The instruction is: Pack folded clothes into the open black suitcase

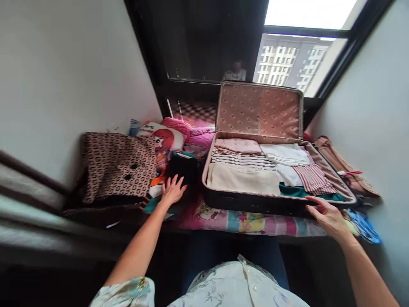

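Observation:
An open suitcase [236, 199] with a pink patterned lining holds folded clothes: a cream garment [243, 179], a black-and-white striped one [239, 161], a pink one [238, 146], white ones [286, 154] and a red-and-white striped one [315, 179]. My right hand [329, 217] rests at the suitcase's front right rim, fingers apart. To the left of the case, my left hand [173, 190] lies with spread fingers over dark folded cloth [182, 170], beside an orange, white and green cloth [156, 187]. Whether its fingertips press on the dark cloth, I cannot tell.
A brown patterned bag or cloth [119, 164] with two dark buttons stands at the left. Behind are a printed cushion [169, 138] and pink bedding [201, 138]. At the right lie a brownish bag [343, 166] and a blue cord bundle [366, 226]. Walls flank both sides.

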The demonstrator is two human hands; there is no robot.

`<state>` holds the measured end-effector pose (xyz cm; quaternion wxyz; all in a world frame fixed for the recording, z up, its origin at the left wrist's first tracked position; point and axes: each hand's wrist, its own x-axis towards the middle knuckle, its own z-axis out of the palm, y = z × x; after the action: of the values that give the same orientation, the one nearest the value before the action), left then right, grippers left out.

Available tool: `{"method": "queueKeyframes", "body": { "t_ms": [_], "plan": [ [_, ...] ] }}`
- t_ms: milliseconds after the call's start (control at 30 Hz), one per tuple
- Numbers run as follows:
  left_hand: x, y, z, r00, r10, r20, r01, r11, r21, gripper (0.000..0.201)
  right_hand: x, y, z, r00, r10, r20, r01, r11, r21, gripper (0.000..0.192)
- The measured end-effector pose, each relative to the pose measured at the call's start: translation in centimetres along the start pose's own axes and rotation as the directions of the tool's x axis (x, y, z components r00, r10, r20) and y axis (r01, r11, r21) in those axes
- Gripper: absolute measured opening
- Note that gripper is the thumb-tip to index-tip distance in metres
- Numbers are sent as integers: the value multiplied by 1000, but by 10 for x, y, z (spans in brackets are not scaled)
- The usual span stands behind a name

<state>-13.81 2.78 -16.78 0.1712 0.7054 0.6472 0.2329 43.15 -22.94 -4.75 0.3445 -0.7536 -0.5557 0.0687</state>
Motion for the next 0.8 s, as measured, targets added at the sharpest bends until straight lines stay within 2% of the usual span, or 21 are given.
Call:
{"method": "queueKeyframes", "body": {
  "t_ms": [67, 133, 267, 467, 567, 633, 700, 800],
  "plan": [
    [6, -18, 8, 981, -57, 188, 38, 994, 104, 69, 4, -11, 0, 999, 46, 28, -46, 999, 3, 45],
    [14, -32, 12, 959, -89, 269, 44, 985, 167, 77, 10, -18, 3, 998, 57, 5, -57, 998, -3, 45],
    [21, -39, 13, 957, -85, 276, 15, 969, 247, 87, 29, -19, 7, 999, 29, -14, -29, 999, -31, 43],
    [11, -24, 10, 961, -111, 253, 35, 958, 284, 88, 66, 1, 8, 999, 10, 36, -8, 997, -76, 39],
    [7, -7, 2, 965, -134, 225, 70, 960, 272, 81, 83, 12, 9, 993, 3, 117, 13, 991, -136, 41],
    [6, 13, -7, 984, -127, 121, 91, 960, 266, 71, 96, 16, 9, 986, -15, 166, 47, 980, -192, 43],
    [5, 40, -18, 996, -78, -30, 83, 971, 224, 62, 112, 17, 10, 979, -63, 195, 113, 960, -256, 46],
    [0, 90, -29, 981, 95, -169, -81, 993, 89, 52, 140, 7, 19, 963, -136, 231, 214, 909, -358, 55]
  ]
}}
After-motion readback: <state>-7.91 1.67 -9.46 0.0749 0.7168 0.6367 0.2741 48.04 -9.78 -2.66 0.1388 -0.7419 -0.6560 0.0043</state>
